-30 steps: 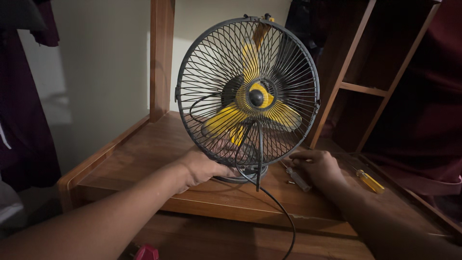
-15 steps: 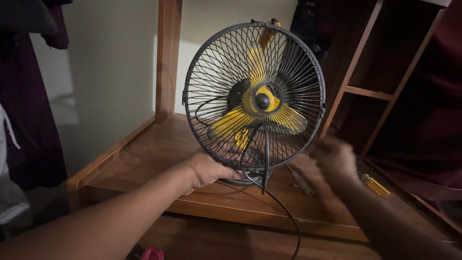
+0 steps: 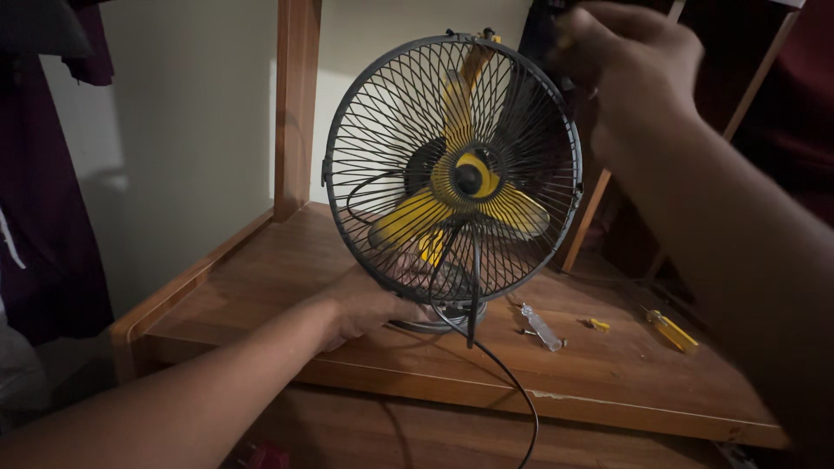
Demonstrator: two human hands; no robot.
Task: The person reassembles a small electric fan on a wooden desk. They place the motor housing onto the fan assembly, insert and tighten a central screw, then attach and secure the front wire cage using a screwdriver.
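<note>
A small table fan (image 3: pixel 452 174) with a dark wire cage and yellow blades is being kept upright on a wooden shelf (image 3: pixel 261 278), near the shelf's middle. Its round base is being gripped by the left hand (image 3: pixel 365 304), whose fingers are curled around the base's left side, below the cage.

The right hand (image 3: pixel 630 65) is being held up at the cage's upper right edge, fingers bent inward toward the rim; whether anything is being pinched there cannot be told, as the hand is blurred and dark.

A black cord (image 3: pixel 504 382) is being trailed from the base down over the shelf's front edge. A clear-handled screwdriver (image 3: pixel 543 328) is lying just right of the base, a small yellow piece (image 3: pixel 598 325) beside it, and a yellow-handled screwdriver (image 3: pixel 671 331) farther right.
</note>
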